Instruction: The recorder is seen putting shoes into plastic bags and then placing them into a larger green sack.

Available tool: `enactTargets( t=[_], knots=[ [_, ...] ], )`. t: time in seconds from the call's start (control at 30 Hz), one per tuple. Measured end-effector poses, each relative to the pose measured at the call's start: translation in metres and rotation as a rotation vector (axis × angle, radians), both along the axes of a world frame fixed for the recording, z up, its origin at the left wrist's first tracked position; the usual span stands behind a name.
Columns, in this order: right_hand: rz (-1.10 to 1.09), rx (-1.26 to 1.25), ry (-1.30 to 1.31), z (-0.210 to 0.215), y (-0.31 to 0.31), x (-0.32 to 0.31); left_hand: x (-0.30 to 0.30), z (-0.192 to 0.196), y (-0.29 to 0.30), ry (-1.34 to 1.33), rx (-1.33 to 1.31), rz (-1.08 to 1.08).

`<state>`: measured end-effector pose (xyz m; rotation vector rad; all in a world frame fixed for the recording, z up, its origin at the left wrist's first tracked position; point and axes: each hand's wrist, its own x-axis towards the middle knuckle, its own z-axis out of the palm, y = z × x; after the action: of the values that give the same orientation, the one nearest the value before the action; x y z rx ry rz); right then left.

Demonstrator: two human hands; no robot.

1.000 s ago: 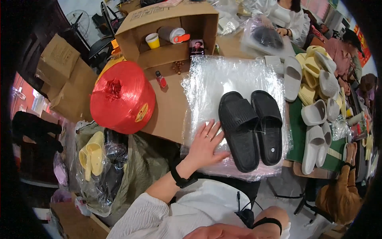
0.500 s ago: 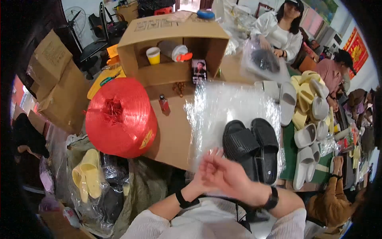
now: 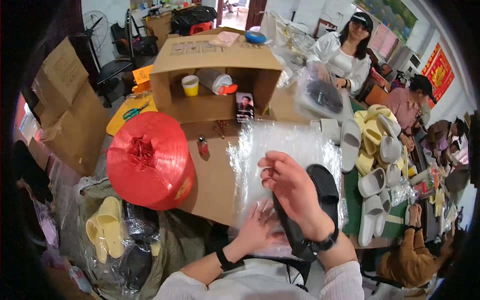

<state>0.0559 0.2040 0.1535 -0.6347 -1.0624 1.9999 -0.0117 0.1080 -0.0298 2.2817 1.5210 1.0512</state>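
A pair of black slippers lies on a stack of clear plastic bags (image 3: 255, 142) in front of me. The right slipper (image 3: 327, 192) shows its strap, while the left slipper (image 3: 296, 237) is largely covered by my right hand and wrist. My right hand (image 3: 292, 185) hovers above that slipper, its fingers loosely bent and apart with nothing visible in them. Lower and to the left, my left hand (image 3: 261, 227) is over the front of the bags beside the slipper. Its fingers are spread and smeared by motion.
A big red twine roll (image 3: 150, 160) stands left of the bags, near a small red bottle (image 3: 202, 145). Behind is an open cardboard box (image 3: 215, 55) holding a cup. Grey and yellow slippers (image 3: 372, 130) pile up at right. A co-worker (image 3: 345, 55) handles bagged dark slippers across the table.
My hands, close together before, have separated. The right hand has risen over the left slipper, and the left hand has come forward over the bags. The whole view has shifted slightly.
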Motion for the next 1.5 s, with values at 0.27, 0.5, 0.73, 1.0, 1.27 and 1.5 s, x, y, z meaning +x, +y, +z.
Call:
enactTargets(
  t=[0.27, 0.5, 0.73, 1.0, 1.27, 1.5],
  knots=[
    [0.836, 0.664, 0.935, 0.076, -0.092, 0.053, 0.001, 0.002, 0.001, 0.109, -0.061, 0.025],
    [0.368, 0.152, 1.054, 0.111, -0.16, 0.085, 0.006, 0.008, 0.004, 0.176, 0.007, 0.017],
    [0.364, 0.045, 0.942, 0.118, -0.17, 0.117, 0.009, 0.014, 0.004, 0.211, 0.001, 0.032],
    [0.202, 0.083, 1.068, 0.115, -0.176, 0.112, 0.011, 0.014, 0.002, 0.238, -0.01, 0.032],
    [0.42, 0.267, 1.162, 0.097, -0.146, 0.119, 0.009, 0.013, 0.003, 0.259, -0.016, 0.056],
    [0.695, 0.767, 1.142, 0.096, -0.105, 0.136, 0.014, 0.016, 0.006, 0.254, -0.013, 0.023]
  ],
)
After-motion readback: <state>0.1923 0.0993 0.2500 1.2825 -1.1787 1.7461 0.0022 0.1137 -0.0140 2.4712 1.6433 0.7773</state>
